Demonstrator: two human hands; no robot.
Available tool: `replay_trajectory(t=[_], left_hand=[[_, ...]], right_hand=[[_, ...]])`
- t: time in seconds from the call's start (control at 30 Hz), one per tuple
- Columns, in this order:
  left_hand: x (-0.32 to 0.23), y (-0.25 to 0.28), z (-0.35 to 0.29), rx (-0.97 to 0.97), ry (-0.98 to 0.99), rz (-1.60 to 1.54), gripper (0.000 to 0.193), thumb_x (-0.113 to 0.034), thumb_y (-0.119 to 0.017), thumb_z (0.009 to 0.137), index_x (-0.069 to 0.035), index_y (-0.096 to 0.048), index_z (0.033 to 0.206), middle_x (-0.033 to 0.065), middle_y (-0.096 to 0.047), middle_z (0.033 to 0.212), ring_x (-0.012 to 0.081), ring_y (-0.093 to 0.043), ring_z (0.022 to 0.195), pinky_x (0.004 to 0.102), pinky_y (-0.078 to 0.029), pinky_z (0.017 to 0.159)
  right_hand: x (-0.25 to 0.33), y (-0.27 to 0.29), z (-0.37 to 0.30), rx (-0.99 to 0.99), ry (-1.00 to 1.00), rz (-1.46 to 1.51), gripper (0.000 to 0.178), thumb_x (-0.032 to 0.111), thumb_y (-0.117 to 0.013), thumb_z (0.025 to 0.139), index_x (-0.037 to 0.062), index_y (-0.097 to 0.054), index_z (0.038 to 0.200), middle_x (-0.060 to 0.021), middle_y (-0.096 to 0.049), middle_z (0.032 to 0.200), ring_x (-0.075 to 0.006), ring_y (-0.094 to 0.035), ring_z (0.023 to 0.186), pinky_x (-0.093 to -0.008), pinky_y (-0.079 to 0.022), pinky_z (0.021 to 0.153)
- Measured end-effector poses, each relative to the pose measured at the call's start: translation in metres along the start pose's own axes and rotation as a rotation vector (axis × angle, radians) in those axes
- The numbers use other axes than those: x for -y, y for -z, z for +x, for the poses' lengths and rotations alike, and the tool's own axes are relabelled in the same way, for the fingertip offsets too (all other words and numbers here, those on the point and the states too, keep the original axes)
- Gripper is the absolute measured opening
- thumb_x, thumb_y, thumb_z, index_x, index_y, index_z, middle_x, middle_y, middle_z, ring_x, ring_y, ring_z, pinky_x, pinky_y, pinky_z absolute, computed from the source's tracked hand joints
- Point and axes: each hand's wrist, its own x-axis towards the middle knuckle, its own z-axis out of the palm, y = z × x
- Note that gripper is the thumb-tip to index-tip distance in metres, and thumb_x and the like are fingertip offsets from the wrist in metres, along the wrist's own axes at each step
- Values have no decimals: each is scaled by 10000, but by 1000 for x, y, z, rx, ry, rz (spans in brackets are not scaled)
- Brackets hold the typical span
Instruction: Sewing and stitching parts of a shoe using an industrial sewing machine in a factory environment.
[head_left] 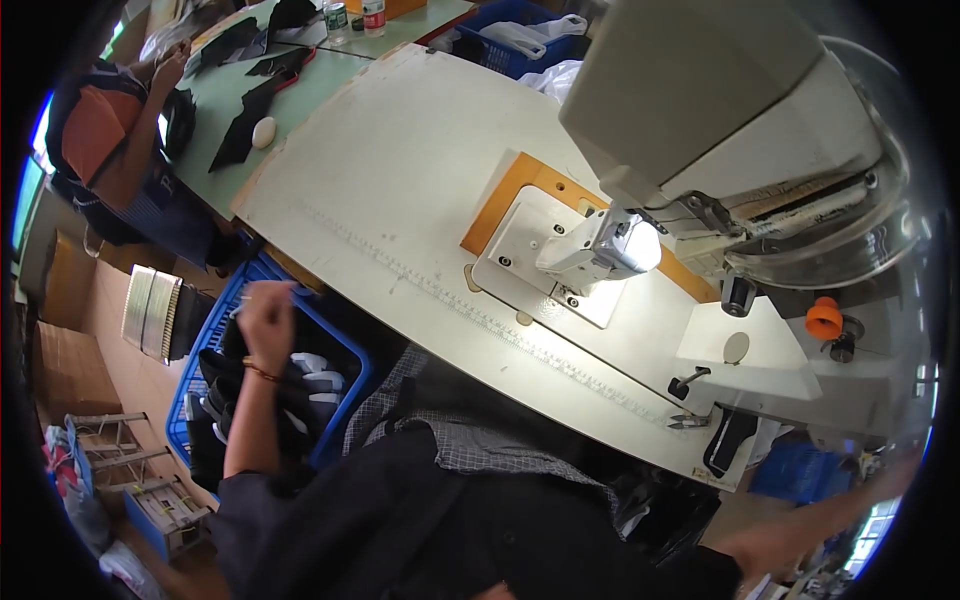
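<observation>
My left hand (268, 318) is over the blue plastic basket (352, 352) on the left, its fingers smeared by motion. Whether it holds anything does not show. Black pieces (215, 375) and several white-and-grey pieces (318, 380) fill the basket below and beside the hand. Toward the lower right my right forearm (810, 520) stretches to the picture's rim, and the hand at its end is out of sight. A sewing machine (720, 110) stands over the white table (400, 150), its lamp lighting the raised post (590, 250). No hand is at the needle area.
Thread snips (688, 422) and a black piece with a white edge (730, 440) lie at the table's near right end. A ruler strip (480, 315) runs along the table. Another person (120, 150) works at a green table (205, 110), far left. A blue crate (800, 470) stands right.
</observation>
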Motion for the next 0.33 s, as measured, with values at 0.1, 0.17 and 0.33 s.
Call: replay_trajectory(t=[0.1,0.17,0.33], left_hand=[[94,30,-13,-67,208,398,144,-146,-681,974,-32,-734,1044,157,-734,1067,350,-664,1049,425,-509,939],[143,42,-31,188,465,623,300,-305,-707,950,-67,-720,1131,182,-709,1114,402,-633,1098,485,-491,989],[193,34,-100,699,758,777,741,-400,-798,857,-198,-509,1509,168,-362,1646,443,-401,1473,611,-374,1180]], right_hand=[[141,43,-66,-67,185,224,195,85,-687,902,30,-725,1085,-114,-667,1052,-283,-600,983,-515,-508,966],[231,32,-116,266,361,566,177,61,-687,895,30,-732,1064,-112,-666,1034,-281,-595,970,-522,-506,966],[377,-75,-174,709,-260,959,278,-7,-710,905,14,-730,1181,-120,-678,1050,-284,-582,1074,-406,-440,1026]])
